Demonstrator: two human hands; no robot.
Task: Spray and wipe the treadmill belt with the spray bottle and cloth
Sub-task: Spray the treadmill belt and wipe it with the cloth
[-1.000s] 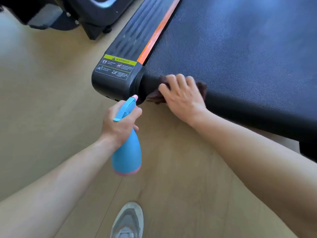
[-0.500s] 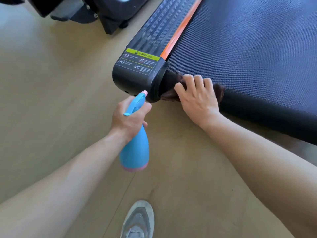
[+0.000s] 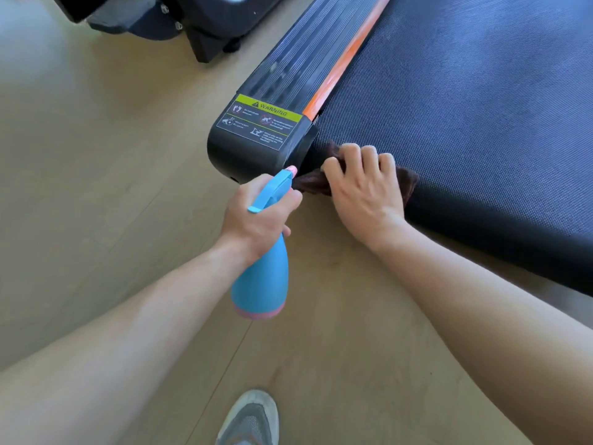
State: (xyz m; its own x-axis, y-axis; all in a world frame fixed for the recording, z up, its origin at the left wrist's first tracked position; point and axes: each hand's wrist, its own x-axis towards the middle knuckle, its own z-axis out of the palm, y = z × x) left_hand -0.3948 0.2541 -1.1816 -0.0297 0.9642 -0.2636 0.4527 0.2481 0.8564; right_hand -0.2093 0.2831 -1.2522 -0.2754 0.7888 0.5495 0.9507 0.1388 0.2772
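The dark treadmill belt (image 3: 465,101) fills the upper right, its rear edge curving down toward the floor. My right hand (image 3: 362,191) grips a dark brown cloth (image 3: 313,184) against that rear edge, at the belt's left corner; its fingers are curled over the cloth, which shows on both sides of the hand. My left hand (image 3: 256,220) holds a blue spray bottle (image 3: 261,284) with a pink base by the neck. The bottle's pink nozzle sits just left of the cloth, close to the black end cap (image 3: 250,152).
A black side rail (image 3: 308,56) with an orange stripe and a yellow warning label (image 3: 266,122) runs along the belt's left. The treadmill's base (image 3: 205,30) stands at the top left. Light wood floor (image 3: 96,187) surrounds it. My grey shoe (image 3: 252,419) is at the bottom centre.
The view has shifted, so the treadmill corner and both hands now sit further right in the frame. My right hand's fingers have curled tighter over the cloth at the belt's corner.
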